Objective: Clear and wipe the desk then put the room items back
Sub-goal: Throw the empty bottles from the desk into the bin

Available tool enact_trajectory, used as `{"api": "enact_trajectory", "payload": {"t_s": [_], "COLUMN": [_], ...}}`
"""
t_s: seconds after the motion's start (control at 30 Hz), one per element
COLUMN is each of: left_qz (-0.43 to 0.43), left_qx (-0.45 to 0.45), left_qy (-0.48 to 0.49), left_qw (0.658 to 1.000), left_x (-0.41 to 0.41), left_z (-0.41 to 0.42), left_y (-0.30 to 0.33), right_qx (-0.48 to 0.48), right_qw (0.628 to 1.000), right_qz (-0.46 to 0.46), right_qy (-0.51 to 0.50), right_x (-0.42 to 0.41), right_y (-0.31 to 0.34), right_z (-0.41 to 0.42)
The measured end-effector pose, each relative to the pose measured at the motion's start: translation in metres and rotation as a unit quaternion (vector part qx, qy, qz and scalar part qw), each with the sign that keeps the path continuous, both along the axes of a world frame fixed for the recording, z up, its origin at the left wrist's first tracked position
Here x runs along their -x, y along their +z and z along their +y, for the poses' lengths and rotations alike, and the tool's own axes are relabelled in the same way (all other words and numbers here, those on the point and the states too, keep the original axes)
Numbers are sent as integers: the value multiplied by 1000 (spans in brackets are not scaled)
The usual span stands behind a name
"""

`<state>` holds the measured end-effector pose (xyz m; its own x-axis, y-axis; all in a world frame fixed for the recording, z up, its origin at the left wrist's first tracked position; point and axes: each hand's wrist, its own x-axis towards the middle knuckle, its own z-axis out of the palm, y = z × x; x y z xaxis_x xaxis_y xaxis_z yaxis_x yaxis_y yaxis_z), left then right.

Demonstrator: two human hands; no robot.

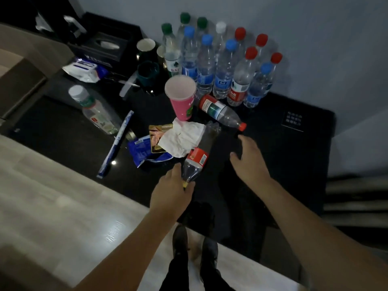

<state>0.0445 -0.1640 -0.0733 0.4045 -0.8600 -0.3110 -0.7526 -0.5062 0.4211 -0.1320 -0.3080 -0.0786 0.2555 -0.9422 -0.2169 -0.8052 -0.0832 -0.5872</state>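
- Hidden or unclear: the cap end of the dark soda bottle (pixel 199 156) is covered by the left hand (pixel 171 194), so only a sliver of yellow shows at the neck. Label print on every bottle is too blurred to read. Dim light swallows the far left of the black desk (pixel 273 164), where a black tissue box (pixel 105 48) and dark mugs (pixel 147 70) are barely outlined.
- Left hand: fingers and thumb curl round the soda bottle's neck, gripping it just above the desk's near edge.
- Soda bottle axis: its long axis runs diagonally, neck toward the person and lower left, base toward the upper right; the base lies against a crumpled white tissue (pixel 180 139). A red label bands its middle.
- Right hand (pixel 245 158): fingers spread and relaxed, holding nothing, poised over bare desk; its fingertips are near the red cap of a clear bottle lying on its side (pixel 218 111), but apart from it.
- Lying clear bottle axis: cap toward the lower right, base toward the upper left, beside a pink paper cup (pixel 181 97) that stands tilted.
- Background: a cluster of upright water bottles (pixel 222 66) with green, blue, white and red caps stands against the wall.
- Left of centre: blue wrappers (pixel 142 152), a long blue-and-white packet (pixel 117 143), and another clear bottle with a white cap (pixel 92 108).
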Motion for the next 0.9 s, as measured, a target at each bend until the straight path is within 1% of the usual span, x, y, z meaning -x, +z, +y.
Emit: {"api": "enact_trajectory", "payload": {"t_s": [0.1,0.2,0.33,0.5,0.67,0.9], "left_qz": [9,9,17,42,46,109], "left_qx": [-67,-80,-56,13,115,236], "left_qy": [10,14,24,37,39,44], "left_qw": [998,997,998,998,991,965], "left_x": [-1,0,-6,-21,-31,-47], "left_z": [-22,-32,-36,-43,-56,-58], "left_y": [-28,-46,-51,-29,18,94], "right_qx": [14,37,33,40,61,129], "right_qw": [999,996,991,991,991,985], "right_qz": [18,43,78,63,0,-34], "right_qy": [-42,-71,-106,-108,-118,-111], "right_x": [-10,-19,-32,-37,-22,14], "right_y": [-25,-49,-72,-78,-40,61], "right_z": [-46,-79,-101,-106,-88,-42]}}
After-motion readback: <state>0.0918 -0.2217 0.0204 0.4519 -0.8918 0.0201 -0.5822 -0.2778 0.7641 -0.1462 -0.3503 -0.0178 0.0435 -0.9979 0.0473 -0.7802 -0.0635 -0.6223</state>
